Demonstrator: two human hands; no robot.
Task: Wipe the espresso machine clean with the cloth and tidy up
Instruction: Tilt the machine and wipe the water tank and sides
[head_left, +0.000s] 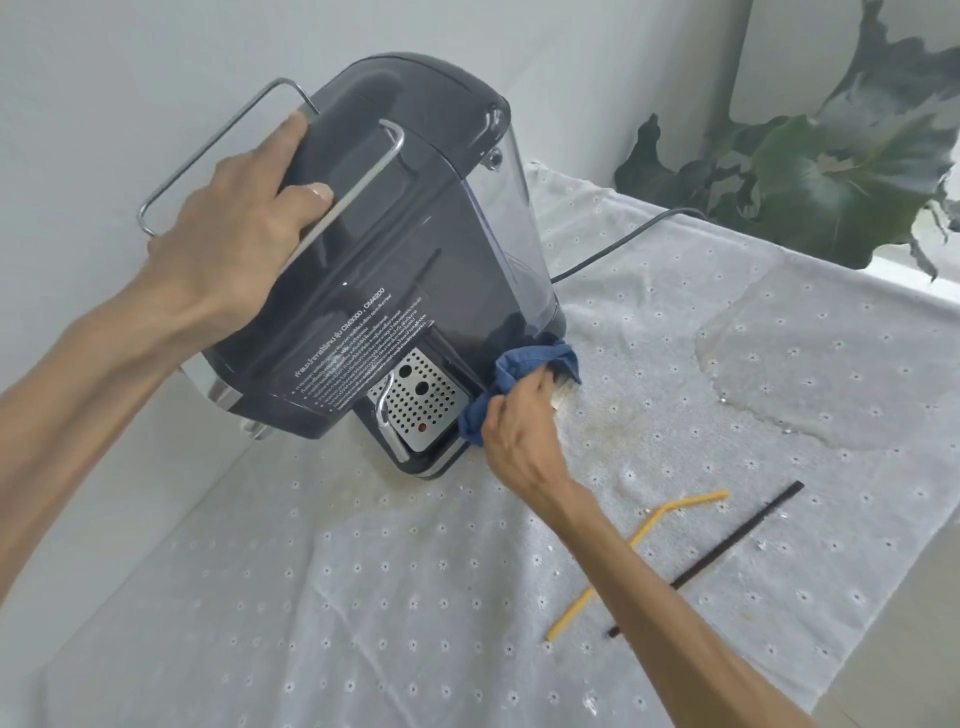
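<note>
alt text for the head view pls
A left hand tilts a dark espresso machine by its top while the right hand wipes its base with a blue cloth; two straws lie on the white tablecloth.

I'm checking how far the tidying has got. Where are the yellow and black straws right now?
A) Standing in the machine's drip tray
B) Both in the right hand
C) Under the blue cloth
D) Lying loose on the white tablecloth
D: the yellow straw and the black straw lie on the white tablecloth, untouched; the right hand holds only the blue cloth.
</note>
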